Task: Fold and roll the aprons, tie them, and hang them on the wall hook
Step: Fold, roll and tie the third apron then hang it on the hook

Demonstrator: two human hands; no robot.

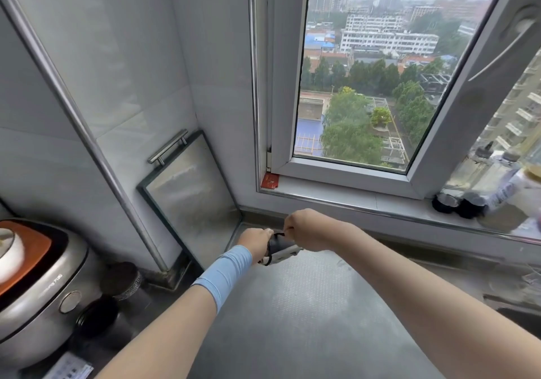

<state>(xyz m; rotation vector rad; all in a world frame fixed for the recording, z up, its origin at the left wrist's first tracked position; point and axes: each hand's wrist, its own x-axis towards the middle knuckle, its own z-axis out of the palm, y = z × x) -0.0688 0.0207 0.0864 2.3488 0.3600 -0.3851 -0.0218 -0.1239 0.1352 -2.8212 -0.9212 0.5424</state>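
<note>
Worktop: the grey metal worktop (307, 314) is stretching away from 6 o'clock, and both forearms are reaching out over it.
Rice cooker: a silver rice cooker (38, 293) with an orange top is sitting close in at 8 o'clock.
Jars: two dark-lidded jars (121, 280) are standing just beside the cooker, towards 9 o'clock.
Sleeve: a blue sleeve (225, 273) is wrapping the left forearm just behind the wrist.
Left hand: the left hand (256, 242) is clamping its curled fingers round the left end of the roll.
Apron: the rolled apron (281, 250), dark grey with a pale band, is sitting between the two hands at 12 o'clock, low over the far end of the worktop; whether it is touching the surface cannot be told.
Right hand: the right hand (307, 229) is closing knuckles-up over the roll and pinching the black tie cord (279, 234) at the top of it.
Board: a steel board (190, 191) with a bar handle is leaning on the tiled wall at 11 o'clock.
Windowsill: the white windowsill (336, 195) is running behind the hands, and blurred bottles (483, 185) are standing on it at 2 o'clock.
Window: the window (366, 71) is looking out over trees and rooftops at 1 o'clock.
</note>
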